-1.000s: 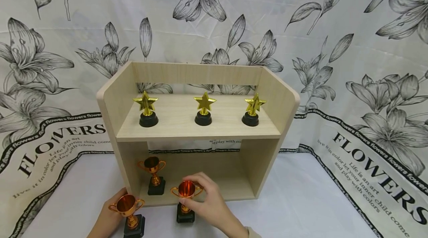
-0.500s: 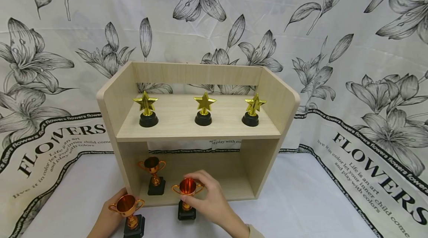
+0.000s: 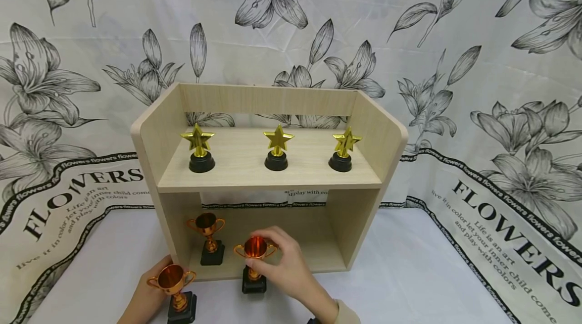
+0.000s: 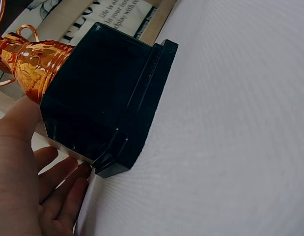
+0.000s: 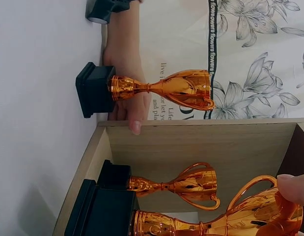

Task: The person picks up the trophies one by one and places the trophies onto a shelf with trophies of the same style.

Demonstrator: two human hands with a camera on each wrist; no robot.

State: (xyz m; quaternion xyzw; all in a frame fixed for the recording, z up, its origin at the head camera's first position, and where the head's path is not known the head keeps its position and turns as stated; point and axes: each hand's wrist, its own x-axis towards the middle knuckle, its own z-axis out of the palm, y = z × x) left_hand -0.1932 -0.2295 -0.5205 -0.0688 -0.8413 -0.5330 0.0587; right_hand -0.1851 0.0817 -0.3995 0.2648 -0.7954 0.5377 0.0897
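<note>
My right hand [image 3: 286, 266] pinches the cup of a copper-coloured trophy [image 3: 252, 249] between thumb and fingers. Its black base [image 5: 110, 211] stays upright at the front edge of the lower shelf, close over the tablecloth. A matching trophy [image 3: 209, 228] stands inside the lower compartment at left. In front of the unit's left side, a third trophy [image 3: 173, 279] stands on the table, partly hiding my left hand [image 3: 147, 288]. That hand's fingers [image 4: 58, 182] are loosely bent beside the left panel, its thumb reaching the panel's edge in the right wrist view; it does not grip the trophy.
The pale wooden shelf unit [image 3: 273, 187] has two levels. Three gold star trophies, left [image 3: 198, 148], middle [image 3: 277, 148] and right [image 3: 343, 149], stand on its upper shelf. Flower-printed cloth [image 3: 282, 51] hangs behind, and white cloth [image 3: 400, 273] covers the table.
My right hand has shifted the held trophy slightly away from me and a little to the right, toward the lower shelf. The left hand and the other trophies stay in place.
</note>
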